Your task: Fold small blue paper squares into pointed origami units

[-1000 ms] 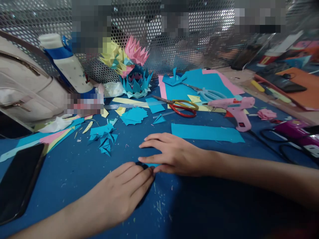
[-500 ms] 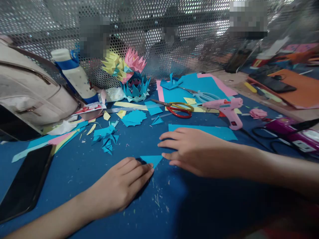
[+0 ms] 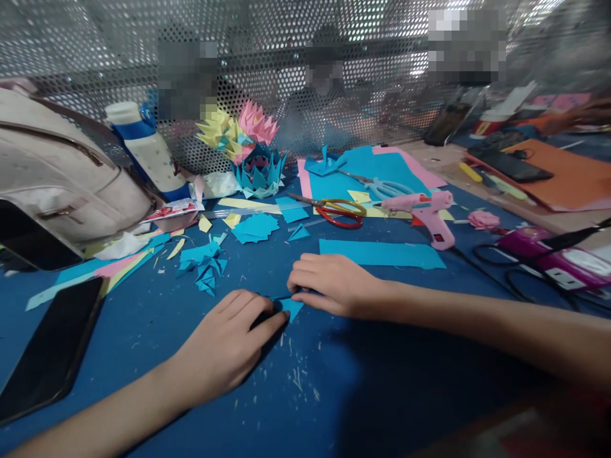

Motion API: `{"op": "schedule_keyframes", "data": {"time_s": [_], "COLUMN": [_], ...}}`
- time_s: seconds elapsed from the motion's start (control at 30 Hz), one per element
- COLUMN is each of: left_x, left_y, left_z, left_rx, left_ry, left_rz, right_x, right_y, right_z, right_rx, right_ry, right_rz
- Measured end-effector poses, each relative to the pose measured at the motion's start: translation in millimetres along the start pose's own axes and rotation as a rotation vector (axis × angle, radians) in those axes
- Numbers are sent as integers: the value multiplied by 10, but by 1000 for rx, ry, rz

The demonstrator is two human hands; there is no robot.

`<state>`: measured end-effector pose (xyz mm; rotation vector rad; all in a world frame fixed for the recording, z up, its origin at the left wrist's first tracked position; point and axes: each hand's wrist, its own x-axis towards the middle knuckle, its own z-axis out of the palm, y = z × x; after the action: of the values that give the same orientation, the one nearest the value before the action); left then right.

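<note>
Perforated metal panel (image 3: 286,57) stands along the far edge of the worktop (image 3: 267,426). A small blue paper triangle (image 3: 295,309) lies between the hands, well in from the far edge.

Left hand (image 3: 238,340): drawn together, thumb and fingers on the triangle's left part, holding it against the surface. Right hand (image 3: 334,283): fingers curled close together at the triangle's upper edge; whether paper is pinched there cannot be told.

Step in hand, as judged: folding the triangle. Recommended practice: fix the sheet with the left hand, align edges and tips before applying pressure, then crease from the middle outward with one firm stroke. Thin paper probably slips or skews if the left hand lifts early. Shreds (image 3: 298,378) lie on the near side; clear them from beneath the fold, as they may mark the crease.

Containers:
- Pot (image 3: 260,177), of pointed blue paper, near the far edge: yellow flower (image 3: 222,130) and pink flower (image 3: 258,124) rise above it; inside or behind cannot be told.
- Bowl (image 3: 176,222), toward the far left corner: packet (image 3: 176,208) on top.
- Bottle (image 3: 153,156), beside the bag (image 3: 42,152): capped, tilted in view; contents hidden.
- Cup (image 3: 487,125), toward the far right corner: contents unclear.
</note>
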<state>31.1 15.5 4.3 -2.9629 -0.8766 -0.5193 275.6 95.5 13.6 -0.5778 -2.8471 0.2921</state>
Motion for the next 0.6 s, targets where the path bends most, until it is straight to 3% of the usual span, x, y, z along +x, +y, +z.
{"op": "schedule_keyframes", "data": {"time_s": [0.17,0.4,0.6], "left_x": [-25,-19,-5], "left_y": [-19,-95,-98], "left_z": [1,-39,-48], "left_rx": [-8,-205,-317], "left_ry": [56,18,55], "left_rz": [-53,-90,-136], "right_x": [13,44,46], "right_y": [41,12,-25], "right_z": [13,7,-10], "right_rx": [159,193,466], "right_ry": [9,-10,17], "right_rz": [101,29,286]}}
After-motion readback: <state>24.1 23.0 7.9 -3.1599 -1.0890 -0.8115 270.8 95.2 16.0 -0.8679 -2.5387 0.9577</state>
